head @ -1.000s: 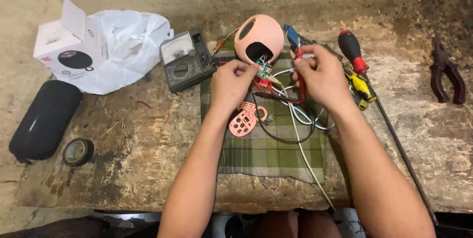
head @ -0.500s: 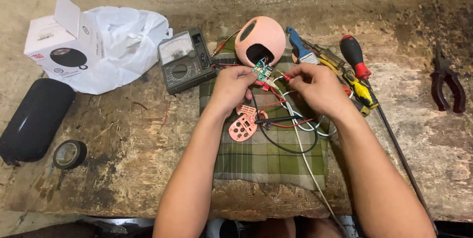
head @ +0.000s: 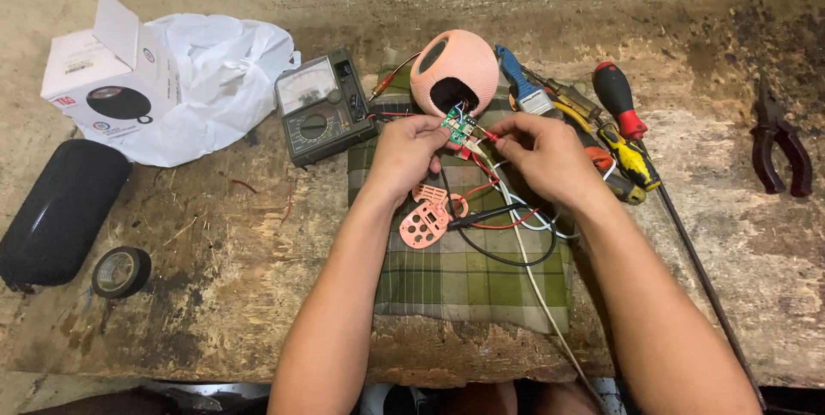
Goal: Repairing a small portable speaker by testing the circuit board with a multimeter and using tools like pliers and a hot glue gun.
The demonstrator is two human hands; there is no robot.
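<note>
Head view showed the left hand (head: 411,150) pinching a small green circuit board (head: 455,127) just below the pink round speaker shell (head: 454,71), over the plaid cloth (head: 464,277). Right hand (head: 540,153) gripped a red-tipped probe (head: 486,134) against it; steadiness probably mattered, since thin wires (head: 507,209) trailed close.

The left hand (head: 411,153) and right hand (head: 543,153) cover most of the small green circuit board (head: 455,127), its parts too small to tell. The green plaid cloth (head: 464,282) hides the wooden bench (head: 215,295) beneath it. A white cable (head: 537,295) and a long thin rod (head: 700,273) run off the lower edge. A probe tip, perhaps, lies concealed under the right hand's fingers (head: 507,131).
</note>
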